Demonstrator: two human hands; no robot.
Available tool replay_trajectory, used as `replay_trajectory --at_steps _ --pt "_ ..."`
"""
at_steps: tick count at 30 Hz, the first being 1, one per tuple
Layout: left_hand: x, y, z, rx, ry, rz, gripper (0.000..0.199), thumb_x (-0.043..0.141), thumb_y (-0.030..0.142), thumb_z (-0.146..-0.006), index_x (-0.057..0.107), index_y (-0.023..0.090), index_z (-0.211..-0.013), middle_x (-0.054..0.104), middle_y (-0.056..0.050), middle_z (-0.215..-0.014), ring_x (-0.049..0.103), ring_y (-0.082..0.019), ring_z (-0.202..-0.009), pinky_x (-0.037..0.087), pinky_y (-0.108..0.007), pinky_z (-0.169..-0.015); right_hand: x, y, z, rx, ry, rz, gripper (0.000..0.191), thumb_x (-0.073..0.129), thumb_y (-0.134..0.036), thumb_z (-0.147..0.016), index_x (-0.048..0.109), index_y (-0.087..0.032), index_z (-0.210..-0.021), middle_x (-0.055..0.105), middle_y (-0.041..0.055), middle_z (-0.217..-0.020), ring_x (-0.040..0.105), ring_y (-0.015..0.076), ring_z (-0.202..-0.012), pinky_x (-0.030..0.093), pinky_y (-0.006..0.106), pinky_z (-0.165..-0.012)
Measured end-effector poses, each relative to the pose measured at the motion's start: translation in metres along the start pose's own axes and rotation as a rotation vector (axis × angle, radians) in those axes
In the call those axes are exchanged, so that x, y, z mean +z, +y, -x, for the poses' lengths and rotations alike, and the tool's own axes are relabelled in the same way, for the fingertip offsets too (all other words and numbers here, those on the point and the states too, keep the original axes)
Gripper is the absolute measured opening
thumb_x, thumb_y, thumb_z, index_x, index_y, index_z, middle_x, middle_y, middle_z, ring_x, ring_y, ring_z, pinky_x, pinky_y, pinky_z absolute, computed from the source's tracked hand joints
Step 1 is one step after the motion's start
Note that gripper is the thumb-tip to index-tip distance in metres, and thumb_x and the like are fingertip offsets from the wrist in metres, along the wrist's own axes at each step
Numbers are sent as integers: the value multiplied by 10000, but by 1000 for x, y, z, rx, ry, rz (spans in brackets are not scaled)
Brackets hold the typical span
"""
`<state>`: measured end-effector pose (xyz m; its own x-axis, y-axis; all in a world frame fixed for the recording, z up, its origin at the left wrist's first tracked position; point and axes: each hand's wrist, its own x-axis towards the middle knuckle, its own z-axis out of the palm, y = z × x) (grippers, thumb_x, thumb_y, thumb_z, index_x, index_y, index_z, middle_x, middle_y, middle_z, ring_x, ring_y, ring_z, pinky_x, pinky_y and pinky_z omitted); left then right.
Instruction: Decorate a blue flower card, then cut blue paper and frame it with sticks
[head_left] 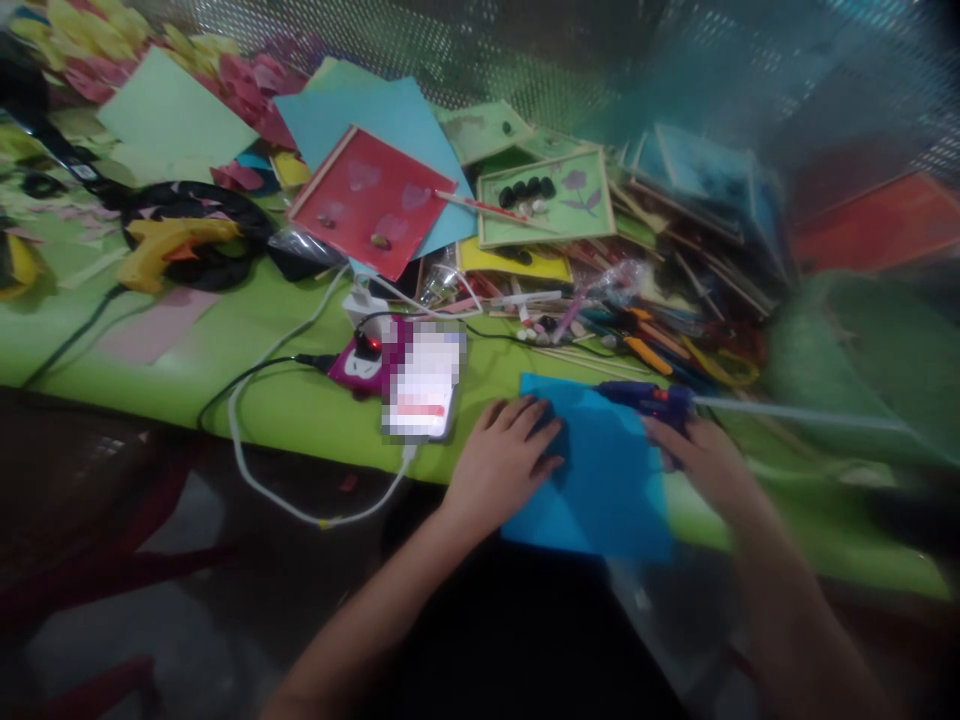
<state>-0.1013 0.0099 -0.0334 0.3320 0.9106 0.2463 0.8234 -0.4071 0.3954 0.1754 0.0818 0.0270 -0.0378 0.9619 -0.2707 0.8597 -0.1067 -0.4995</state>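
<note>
A sheet of blue paper (600, 490) lies at the front of the green-covered table, its near edge sticking out past the table's front. My left hand (514, 450) rests on the sheet's left side with fingers stretched out, holding nothing. In my right hand (694, 455) is a dark blue glue gun (664, 398), its nozzle pointing left over the far edge of the sheet. A long pale glue stick (795, 410) juts from the gun's back. Blur hides whether the nozzle touches the paper.
Left of the paper lie a phone (427, 395), a purple power strip (360, 370) and a looping white cable (247, 460). Behind are framed red (367, 200) and green (540, 225) pictures, scissors and sticks. A yellow glue gun (169, 250) lies left; a green rounded object (847, 360) stands right.
</note>
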Motion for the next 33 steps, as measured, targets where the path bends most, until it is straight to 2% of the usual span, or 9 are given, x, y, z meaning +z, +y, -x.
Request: replay_trajectory --at_steps 7,10,16,22,30,33 --pt "-2 1 0 4 2 4 409 574 429 -1054 639 242 -1412 601 -77 -1532 507 -299 -1446 414 -534 -1193 -6 13 4 19 64 -6 703 527 -887 -794 565 -247 -504 578 38 -464 526 177 -469 380 334 -538" --pt "-1 1 0 0 -5 6 408 564 433 -1058 634 249 -1416 594 -74 -1540 494 -297 -1461 400 -539 -1204 -2 11 4 4 43 -29 700 530 -884 -798 543 -246 -508 582 37 -478 539 181 -484 392 334 -542" --pt "0 0 0 -3 -10 4 414 558 438 -1061 637 242 -1417 596 -80 -1538 488 -303 -1467 400 -543 -1203 1 4 1 8 26 -42 650 552 -862 -784 623 -233 -636 605 23 -509 558 188 -495 405 330 -541" --pt "-2 1 0 -1 -9 15 408 570 420 -1057 635 239 -1416 596 -80 -1538 493 -300 -1464 409 -546 -1198 -4 11 4 4 44 -48 670 560 -869 -787 556 -247 -539 576 26 -482 539 182 -486 385 329 -532" --pt "0 1 0 -4 -6 5 410 560 432 -1060 632 247 -1418 592 -83 -1542 491 -301 -1468 404 -553 -1201 2 4 1 9 28 -44 622 577 -841 -776 631 -243 -614 608 24 -502 565 202 -497 399 341 -546" --pt "-2 1 0 -1 -7 3 409 564 426 -1058 633 247 -1419 594 -78 -1541 494 -300 -1464 412 -540 -1196 -2 7 2 28 53 -32 650 571 -855 -773 603 -246 -547 579 29 -477 534 191 -480 375 339 -535"
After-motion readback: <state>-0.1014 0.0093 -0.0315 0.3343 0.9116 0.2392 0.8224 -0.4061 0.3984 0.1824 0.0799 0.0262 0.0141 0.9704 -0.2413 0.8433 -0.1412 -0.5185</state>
